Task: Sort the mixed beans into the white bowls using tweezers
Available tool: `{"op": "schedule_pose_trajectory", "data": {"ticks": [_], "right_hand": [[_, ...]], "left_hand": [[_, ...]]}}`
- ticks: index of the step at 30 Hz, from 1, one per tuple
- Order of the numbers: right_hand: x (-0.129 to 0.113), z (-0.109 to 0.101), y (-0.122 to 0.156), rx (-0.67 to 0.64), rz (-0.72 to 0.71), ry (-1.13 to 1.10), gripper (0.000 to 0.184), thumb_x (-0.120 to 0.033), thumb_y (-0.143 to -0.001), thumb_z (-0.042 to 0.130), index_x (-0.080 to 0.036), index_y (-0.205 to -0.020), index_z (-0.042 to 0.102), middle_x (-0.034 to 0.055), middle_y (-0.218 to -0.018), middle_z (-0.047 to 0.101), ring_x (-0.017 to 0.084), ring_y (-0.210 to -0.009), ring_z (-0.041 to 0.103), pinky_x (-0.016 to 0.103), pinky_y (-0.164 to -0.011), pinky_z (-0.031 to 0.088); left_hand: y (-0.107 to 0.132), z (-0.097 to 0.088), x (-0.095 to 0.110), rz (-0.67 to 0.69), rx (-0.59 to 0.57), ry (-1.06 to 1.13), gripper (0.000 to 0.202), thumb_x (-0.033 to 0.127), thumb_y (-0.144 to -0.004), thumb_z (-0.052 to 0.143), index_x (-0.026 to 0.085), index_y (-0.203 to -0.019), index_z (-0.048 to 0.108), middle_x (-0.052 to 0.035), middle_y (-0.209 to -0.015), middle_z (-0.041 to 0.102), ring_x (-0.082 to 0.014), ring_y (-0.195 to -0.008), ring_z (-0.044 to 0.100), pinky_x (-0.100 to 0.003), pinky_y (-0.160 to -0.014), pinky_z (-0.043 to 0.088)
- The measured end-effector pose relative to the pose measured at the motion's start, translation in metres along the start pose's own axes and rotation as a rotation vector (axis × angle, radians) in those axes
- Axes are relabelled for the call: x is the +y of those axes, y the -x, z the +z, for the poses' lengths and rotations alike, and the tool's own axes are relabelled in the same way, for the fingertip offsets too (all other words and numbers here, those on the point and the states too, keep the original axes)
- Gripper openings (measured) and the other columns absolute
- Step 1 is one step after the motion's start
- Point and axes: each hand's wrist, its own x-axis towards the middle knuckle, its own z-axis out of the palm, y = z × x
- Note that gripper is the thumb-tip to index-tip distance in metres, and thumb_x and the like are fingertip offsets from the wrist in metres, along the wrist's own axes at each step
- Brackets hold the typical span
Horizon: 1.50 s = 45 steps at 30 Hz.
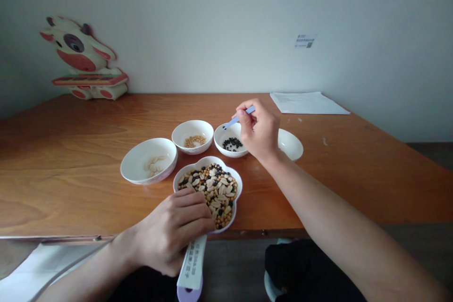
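My right hand (260, 127) pinches light blue tweezers (250, 110), their tip over the inner far-left wall of a white bowl (216, 139). Dark specks, apparently black beans, show at that tip, and more black beans (232, 144) lie in the bowl. With curled fingers, my left hand (180, 229) grips the near-left side of a flower-shaped dish (240, 189), its fingertips hidden. Peanuts, yellow beans and black beans (215, 188) are mixed in this dish. Its purple handle, with a printed label (193, 264), sticks out past the table edge toward me.
Left of the black-bean bowl stand a white bowl (176, 134) with yellow beans and another (129, 163) with a few peanuts. My right hand partly hides a white bowl (292, 144). A cow toy (85, 61) and papers (311, 103) are at the back of the wooden table (71, 165).
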Motion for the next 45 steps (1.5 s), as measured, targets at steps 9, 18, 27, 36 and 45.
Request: {"op": "schedule_pose_trajectory", "data": {"ticks": [9, 18, 27, 36, 45], "right_hand": [[0.021, -0.003, -0.004, -0.072, 0.130, 0.249, 0.012, -0.013, -0.087, 0.051, -0.020, -0.083, 0.059, 0.0044, -0.074, 0.072, 0.020, -0.067, 0.067, 0.031, -0.066, 0.045], [0.018, -0.001, -0.004, -0.139, 0.147, 0.281, 0.013, -0.012, -0.088, 0.051, -0.019, -0.084, 0.061, 0.0060, -0.076, 0.073, 0.021, -0.068, 0.068, 0.031, -0.065, 0.043], [0.020, 0.002, -0.003, -0.160, 0.189, 0.222, 0.013, -0.010, -0.090, 0.049, -0.019, -0.089, 0.059, 0.0058, -0.080, 0.074, 0.020, -0.071, 0.070, 0.029, -0.067, 0.046], [0.024, 0.006, 0.000, -0.220, 0.227, 0.173, 0.012, -0.011, -0.092, 0.048, -0.019, -0.093, 0.057, 0.0046, -0.080, 0.073, 0.017, -0.066, 0.068, 0.027, -0.063, 0.046], [0.023, 0.006, 0.000, -0.218, 0.245, 0.155, 0.015, -0.009, -0.092, 0.046, -0.019, -0.095, 0.056, 0.0039, -0.079, 0.073, 0.017, -0.066, 0.069, 0.027, -0.062, 0.050]], "left_hand": [[-0.001, 0.001, 0.000, -0.013, -0.013, 0.044, 0.018, 0.015, -0.088, 0.047, 0.011, -0.099, 0.061, -0.0105, -0.079, 0.067, -0.0231, -0.072, 0.060, -0.037, -0.065, 0.048], [0.001, 0.002, -0.001, 0.004, -0.004, 0.017, 0.016, 0.019, -0.092, 0.048, 0.011, -0.098, 0.061, -0.0096, -0.078, 0.067, -0.0238, -0.072, 0.061, -0.038, -0.065, 0.048], [0.001, 0.002, 0.000, -0.002, -0.011, 0.034, 0.016, 0.017, -0.090, 0.049, 0.011, -0.099, 0.061, -0.0103, -0.079, 0.067, -0.0250, -0.073, 0.062, -0.038, -0.066, 0.048], [0.002, 0.002, -0.001, -0.002, -0.014, 0.042, 0.016, 0.018, -0.091, 0.049, 0.011, -0.100, 0.061, -0.0104, -0.079, 0.066, -0.0244, -0.073, 0.060, -0.038, -0.067, 0.048], [0.001, 0.001, 0.000, -0.004, -0.010, 0.024, 0.017, 0.016, -0.091, 0.048, 0.011, -0.101, 0.061, -0.0105, -0.080, 0.067, -0.0247, -0.073, 0.061, -0.039, -0.066, 0.048]]}}
